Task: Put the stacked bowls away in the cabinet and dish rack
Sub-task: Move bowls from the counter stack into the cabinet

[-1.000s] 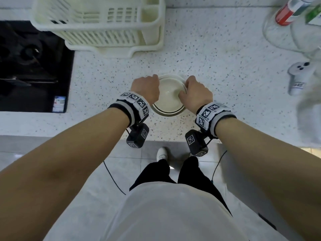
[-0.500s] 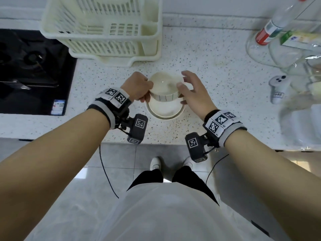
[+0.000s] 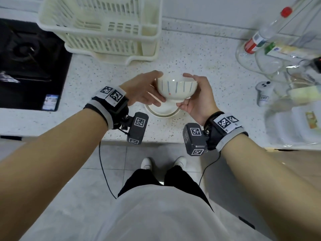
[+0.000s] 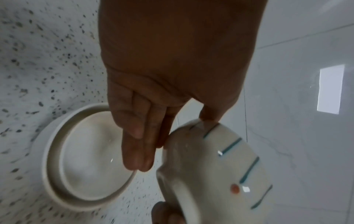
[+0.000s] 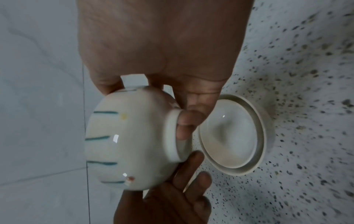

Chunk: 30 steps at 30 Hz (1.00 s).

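A white bowl with blue stripes (image 3: 176, 87) hangs in the air above the speckled counter. My left hand (image 3: 147, 91) holds its left side, thumb on the rim and fingers under the body. My right hand (image 3: 195, 94) holds the right side, thumb on the rim, fingertips (image 5: 188, 121) at the foot ring. Directly below, the other stacked bowls (image 3: 163, 111) stay on the counter, plain cream and nested. The left wrist view shows the striped bowl (image 4: 220, 174) beside the stack (image 4: 86, 159). The right wrist view shows the bowl (image 5: 130, 139) in front of the stack (image 5: 229, 136).
A cream plastic dish rack (image 3: 104, 26) stands at the back of the counter, left of centre. A black stove (image 3: 26, 66) lies at the far left. Bottles (image 3: 260, 37), a small white device (image 3: 264, 91) and plastic bags (image 3: 295, 119) crowd the right. The counter's front edge (image 3: 156, 140) runs below my wrists.
Both hands have lifted the striped bowl out of the stack and raised it well above the remaining bowls. The head view has tilted up toward the dish rack.
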Each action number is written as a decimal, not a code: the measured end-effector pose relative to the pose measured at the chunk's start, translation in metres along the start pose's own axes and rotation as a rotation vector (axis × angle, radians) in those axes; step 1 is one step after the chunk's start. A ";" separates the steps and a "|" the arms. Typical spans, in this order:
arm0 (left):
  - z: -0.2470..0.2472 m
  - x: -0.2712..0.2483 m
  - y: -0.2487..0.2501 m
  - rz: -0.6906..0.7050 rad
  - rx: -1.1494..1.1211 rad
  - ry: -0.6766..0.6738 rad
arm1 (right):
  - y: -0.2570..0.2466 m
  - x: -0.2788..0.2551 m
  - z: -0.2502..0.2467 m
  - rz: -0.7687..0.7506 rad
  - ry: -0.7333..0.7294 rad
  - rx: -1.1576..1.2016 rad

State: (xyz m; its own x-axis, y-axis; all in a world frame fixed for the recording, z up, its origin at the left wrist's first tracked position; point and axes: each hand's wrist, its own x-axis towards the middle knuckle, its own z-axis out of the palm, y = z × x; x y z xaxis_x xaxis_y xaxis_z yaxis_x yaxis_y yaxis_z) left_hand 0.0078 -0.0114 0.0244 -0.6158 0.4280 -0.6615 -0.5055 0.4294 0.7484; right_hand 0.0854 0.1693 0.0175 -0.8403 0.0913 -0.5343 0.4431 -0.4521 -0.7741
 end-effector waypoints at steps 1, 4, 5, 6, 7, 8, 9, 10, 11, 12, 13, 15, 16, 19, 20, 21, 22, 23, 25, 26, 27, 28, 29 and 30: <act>0.005 0.002 -0.003 -0.009 -0.013 -0.033 | 0.004 -0.002 -0.003 0.006 0.013 0.036; 0.023 0.007 -0.011 -0.023 -0.071 -0.134 | 0.018 -0.011 -0.014 0.044 0.068 0.116; 0.029 0.007 -0.014 -0.025 -0.100 -0.173 | 0.022 -0.015 -0.019 0.054 0.094 0.121; 0.035 0.007 -0.016 -0.028 -0.129 -0.205 | 0.025 -0.018 -0.023 0.061 0.125 0.101; 0.041 0.007 -0.018 -0.035 -0.146 -0.227 | 0.027 -0.022 -0.028 0.074 0.155 0.056; 0.048 0.006 -0.021 -0.048 -0.155 -0.245 | 0.028 -0.026 -0.033 0.095 0.179 0.009; 0.056 0.005 -0.024 -0.066 -0.159 -0.262 | 0.029 -0.030 -0.038 0.116 0.202 -0.029; 0.064 0.003 -0.028 -0.080 -0.160 -0.278 | 0.031 -0.034 -0.044 0.131 0.222 -0.052; 0.073 0.001 -0.030 -0.085 -0.158 -0.284 | 0.033 -0.039 -0.050 0.136 0.239 -0.065; 0.081 0.000 -0.033 -0.083 -0.154 -0.280 | 0.036 -0.045 -0.057 0.137 0.252 -0.069; 0.090 -0.003 -0.035 -0.076 -0.146 -0.270 | 0.039 -0.051 -0.064 0.135 0.265 -0.063; 0.108 -0.010 -0.040 -0.063 -0.132 -0.243 | 0.046 -0.067 -0.079 0.121 0.286 -0.033; 0.118 -0.014 -0.044 -0.060 -0.131 -0.234 | 0.051 -0.077 -0.087 0.113 0.292 -0.020; 0.152 -0.031 -0.059 -0.049 -0.148 -0.220 | 0.069 -0.111 -0.114 0.081 0.331 0.005; 0.166 -0.037 -0.067 -0.044 -0.162 -0.208 | 0.076 -0.125 -0.123 0.070 0.361 0.002; 0.181 -0.045 -0.074 -0.044 -0.175 -0.183 | 0.083 -0.139 -0.132 0.063 0.403 -0.012; 0.196 -0.052 -0.083 -0.048 -0.189 -0.158 | 0.090 -0.153 -0.140 0.059 0.446 -0.033; 0.212 -0.059 -0.093 -0.051 -0.195 -0.137 | 0.098 -0.169 -0.149 0.051 0.474 -0.060; 0.242 -0.069 -0.114 -0.059 -0.203 -0.118 | 0.113 -0.197 -0.169 0.028 0.459 -0.107; 0.256 -0.072 -0.125 -0.063 -0.201 -0.113 | 0.121 -0.210 -0.178 0.021 0.436 -0.127; 0.269 -0.075 -0.135 -0.069 -0.197 -0.106 | 0.129 -0.221 -0.187 0.019 0.422 -0.155; 0.281 -0.077 -0.145 -0.077 -0.199 -0.095 | 0.137 -0.231 -0.196 0.022 0.416 -0.184; 0.291 -0.079 -0.154 -0.084 -0.201 -0.081 | 0.146 -0.239 -0.203 0.027 0.413 -0.210; 0.301 -0.081 -0.164 -0.096 -0.204 -0.072 | 0.154 -0.246 -0.211 0.035 0.409 -0.229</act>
State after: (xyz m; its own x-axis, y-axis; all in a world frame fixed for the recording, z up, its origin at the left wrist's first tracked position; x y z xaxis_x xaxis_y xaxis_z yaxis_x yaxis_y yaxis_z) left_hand 0.3227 0.1234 -0.0594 -0.5178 0.4517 -0.7266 -0.6761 0.3044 0.6710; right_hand 0.4264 0.2638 -0.0419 -0.6520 0.4423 -0.6159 0.5654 -0.2576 -0.7836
